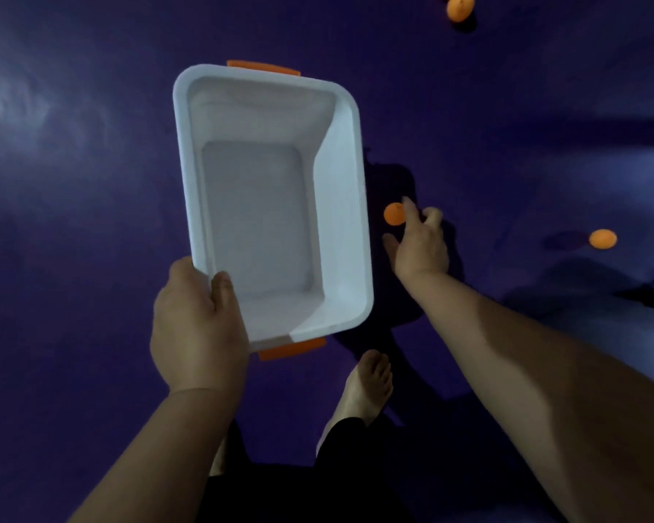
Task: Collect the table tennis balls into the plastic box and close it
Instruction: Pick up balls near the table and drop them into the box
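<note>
Purple floor (91, 145), dim light. Your left hand (199, 326) grips empty white plastic box (350, 190) by near rim. Your right hand (420, 247), grip loosely open, holds nothing, hovers beside nearest orange ball (392, 214). First pickup in hand; next, pinch ball, drop into box.

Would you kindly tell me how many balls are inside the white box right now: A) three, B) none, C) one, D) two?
B: the plastic box, gripped at its near corner by the left hand, shows only a bare white bottom, and the nearest ball lies on the floor by the right hand.
</note>
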A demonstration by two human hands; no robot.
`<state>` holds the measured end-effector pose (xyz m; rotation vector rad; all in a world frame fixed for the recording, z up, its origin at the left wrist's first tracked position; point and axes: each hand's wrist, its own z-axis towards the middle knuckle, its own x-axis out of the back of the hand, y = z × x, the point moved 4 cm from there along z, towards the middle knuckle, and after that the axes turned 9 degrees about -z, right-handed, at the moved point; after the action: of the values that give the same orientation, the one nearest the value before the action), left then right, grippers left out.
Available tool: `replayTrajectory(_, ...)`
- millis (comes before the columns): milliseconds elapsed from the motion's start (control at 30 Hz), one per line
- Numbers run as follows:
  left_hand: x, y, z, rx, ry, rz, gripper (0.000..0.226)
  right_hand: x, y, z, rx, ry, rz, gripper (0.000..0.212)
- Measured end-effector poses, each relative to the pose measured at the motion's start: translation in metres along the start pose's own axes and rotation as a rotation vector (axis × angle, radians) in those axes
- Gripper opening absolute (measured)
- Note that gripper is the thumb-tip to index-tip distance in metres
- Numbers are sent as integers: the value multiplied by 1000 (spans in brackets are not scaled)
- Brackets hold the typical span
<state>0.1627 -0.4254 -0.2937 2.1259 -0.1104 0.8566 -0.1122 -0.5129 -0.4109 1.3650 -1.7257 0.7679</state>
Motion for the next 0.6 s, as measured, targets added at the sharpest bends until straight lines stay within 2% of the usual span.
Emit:
replayTrajectory(67, -5, -8, -2, 69, 15, 51, 22, -13, -9, 10, -29, -79, 50, 57)
replayTrajectory(167, 0, -9, -7, 106, 52, 29, 24, -25, -15, 12, 1, -138, 28, 34)
replayTrajectory(233, 6, -18, -1, 116, 75, 13, 24, -14, -19, 4, -86, -99, 140, 21)
replayTrajectory(300, 14, -18, -3, 147, 91, -25, 21, 7, -28, -8, -135, 65, 356, 25)
replayTrajectory(367, 23, -20, -3, 157, 115, -59, 17, 33, -48, -26, -84, 234, 564, 31)
replayTrajectory(433, 34, -23, -4, 191, 142, -95, 14, 59, -74, -49, -48, 305, 870, 29)
replayTrajectory(500, 44, -27, -5, 218, 182, -101, 12, 86, -103, -76, 40, 374, 1012, 27)
replayTrajectory(600, 58, -31, -5, 241, 213, -86, 10, 108, -152, -113, 268, 303, 1088, 28)
